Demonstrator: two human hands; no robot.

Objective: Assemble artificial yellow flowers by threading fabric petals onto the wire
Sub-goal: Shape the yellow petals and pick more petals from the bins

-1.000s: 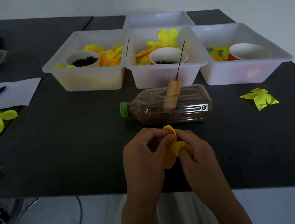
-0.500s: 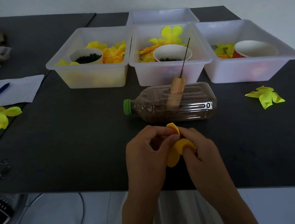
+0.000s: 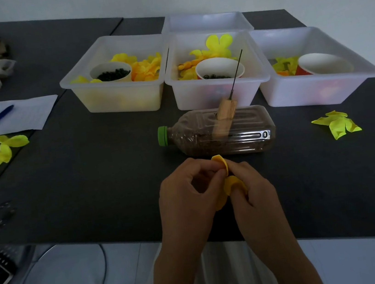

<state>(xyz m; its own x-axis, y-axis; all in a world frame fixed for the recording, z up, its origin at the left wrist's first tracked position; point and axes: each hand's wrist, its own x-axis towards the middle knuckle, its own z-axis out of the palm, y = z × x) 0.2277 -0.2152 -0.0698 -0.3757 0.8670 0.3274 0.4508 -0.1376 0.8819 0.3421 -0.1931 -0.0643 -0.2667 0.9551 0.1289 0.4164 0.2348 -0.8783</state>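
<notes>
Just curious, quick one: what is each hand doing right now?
Left hand: fingers curled, pinching the yellow petals.
Right hand: fingers curled, pinching the same petals.

You find no text, label, brand or number you can read here; the lines on the paper (image 3: 12, 114) at far left are too blurred.

View: one head camera, wide-angle, no second view to share with.
Direction: it looks forward and down over the dark table (image 3: 71, 182).
Near: the two hands, low in the middle.
Far: the plastic boxes (image 3: 125, 100) before a pale wall.
</notes>
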